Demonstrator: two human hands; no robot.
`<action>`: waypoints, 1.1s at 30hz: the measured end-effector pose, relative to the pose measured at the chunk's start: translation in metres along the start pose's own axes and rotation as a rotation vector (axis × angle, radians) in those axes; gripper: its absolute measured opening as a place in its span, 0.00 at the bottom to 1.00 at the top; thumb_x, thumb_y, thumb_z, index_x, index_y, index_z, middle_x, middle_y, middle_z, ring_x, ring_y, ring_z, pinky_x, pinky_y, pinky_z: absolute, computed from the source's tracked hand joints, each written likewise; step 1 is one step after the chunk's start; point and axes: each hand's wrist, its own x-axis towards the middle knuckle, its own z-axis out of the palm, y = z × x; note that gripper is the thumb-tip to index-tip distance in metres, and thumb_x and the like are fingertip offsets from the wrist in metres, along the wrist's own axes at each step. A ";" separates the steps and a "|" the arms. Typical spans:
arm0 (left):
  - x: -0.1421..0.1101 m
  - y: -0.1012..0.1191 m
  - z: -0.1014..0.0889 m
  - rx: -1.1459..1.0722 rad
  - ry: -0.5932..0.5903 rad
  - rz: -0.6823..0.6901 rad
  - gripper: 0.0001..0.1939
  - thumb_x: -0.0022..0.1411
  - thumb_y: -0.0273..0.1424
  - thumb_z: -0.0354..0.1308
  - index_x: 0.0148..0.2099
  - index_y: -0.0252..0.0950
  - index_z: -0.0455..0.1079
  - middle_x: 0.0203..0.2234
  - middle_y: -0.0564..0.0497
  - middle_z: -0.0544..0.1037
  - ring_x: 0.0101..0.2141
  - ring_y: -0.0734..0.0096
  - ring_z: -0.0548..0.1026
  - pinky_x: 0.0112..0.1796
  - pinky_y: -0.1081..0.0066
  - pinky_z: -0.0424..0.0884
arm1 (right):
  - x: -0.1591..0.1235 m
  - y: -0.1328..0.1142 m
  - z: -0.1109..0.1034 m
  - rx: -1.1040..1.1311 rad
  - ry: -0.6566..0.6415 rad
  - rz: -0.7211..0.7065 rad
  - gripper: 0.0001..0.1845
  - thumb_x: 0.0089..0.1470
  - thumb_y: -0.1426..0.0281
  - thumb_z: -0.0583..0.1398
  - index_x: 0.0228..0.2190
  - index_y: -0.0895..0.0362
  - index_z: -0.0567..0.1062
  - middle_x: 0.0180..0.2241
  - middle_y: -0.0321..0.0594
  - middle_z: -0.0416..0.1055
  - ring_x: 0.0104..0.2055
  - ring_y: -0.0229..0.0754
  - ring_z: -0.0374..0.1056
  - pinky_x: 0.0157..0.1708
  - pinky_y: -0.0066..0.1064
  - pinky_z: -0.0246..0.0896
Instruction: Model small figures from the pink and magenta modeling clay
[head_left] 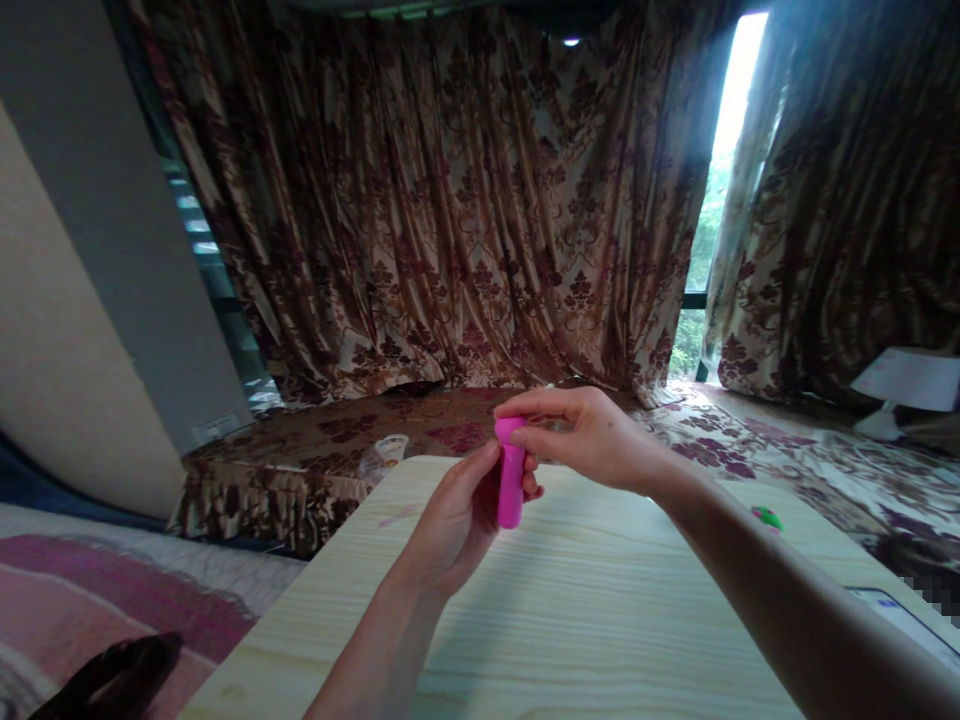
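A bright pink stick-like object (511,490) with a rounded, wider top is held upright above the table. I cannot make out exactly what kind of thing it is. Wrapped around its lower shaft is my left hand (461,520), the thumb lying along the near side and fingertips showing on the right. My right hand (592,435) comes from the right and pinches the rounded top between thumb and fingers. Both hands are closed on the same object, over the far half of the light wooden table (570,620).
A small green and pink item (766,517) lies at the table's right, beside my forearm. A phone-like device (900,615) is near the right edge. Beyond the table stand a white cup (391,448) in clear plastic and a white lamp (907,380). Patterned curtains (465,200) hang behind.
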 end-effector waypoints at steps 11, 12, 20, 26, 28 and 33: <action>-0.003 0.001 -0.002 -0.027 -0.097 0.008 0.11 0.63 0.29 0.47 0.38 0.31 0.71 0.30 0.48 0.73 0.32 0.73 0.70 0.42 0.66 0.67 | -0.001 0.001 -0.004 0.132 -0.117 0.011 0.19 0.50 0.72 0.60 0.46 0.56 0.72 0.44 0.38 0.72 0.44 0.38 0.69 0.45 0.28 0.65; -0.003 0.001 -0.002 -0.037 -0.100 0.007 0.11 0.63 0.28 0.47 0.38 0.31 0.71 0.31 0.48 0.73 0.32 0.74 0.70 0.42 0.66 0.67 | -0.001 0.001 -0.003 0.137 -0.105 0.005 0.18 0.50 0.72 0.60 0.45 0.56 0.73 0.43 0.38 0.73 0.44 0.38 0.69 0.45 0.28 0.65; -0.003 0.000 -0.002 -0.022 -0.109 0.002 0.11 0.62 0.29 0.49 0.38 0.31 0.71 0.31 0.48 0.73 0.32 0.73 0.70 0.41 0.66 0.67 | -0.002 0.002 -0.002 0.181 -0.113 0.060 0.18 0.51 0.70 0.60 0.45 0.56 0.72 0.42 0.38 0.73 0.41 0.37 0.70 0.43 0.28 0.66; -0.001 -0.003 0.001 0.127 0.046 0.091 0.08 0.59 0.28 0.55 0.41 0.34 0.72 0.30 0.51 0.74 0.33 0.75 0.71 0.41 0.72 0.67 | 0.000 0.001 -0.002 0.115 -0.095 0.048 0.17 0.53 0.68 0.58 0.46 0.58 0.72 0.41 0.39 0.73 0.41 0.37 0.69 0.40 0.28 0.66; 0.000 -0.004 0.001 0.136 0.099 0.117 0.09 0.58 0.29 0.57 0.42 0.35 0.72 0.31 0.52 0.75 0.33 0.76 0.71 0.40 0.73 0.67 | 0.001 0.001 -0.002 0.088 -0.080 0.043 0.18 0.52 0.69 0.58 0.46 0.57 0.71 0.42 0.40 0.73 0.42 0.38 0.69 0.40 0.28 0.66; 0.001 -0.004 0.003 0.133 0.151 0.119 0.11 0.58 0.31 0.57 0.43 0.35 0.72 0.31 0.52 0.76 0.32 0.76 0.72 0.39 0.73 0.68 | 0.002 0.001 -0.003 0.000 -0.007 0.038 0.16 0.51 0.68 0.59 0.43 0.57 0.74 0.43 0.39 0.73 0.43 0.38 0.69 0.44 0.29 0.64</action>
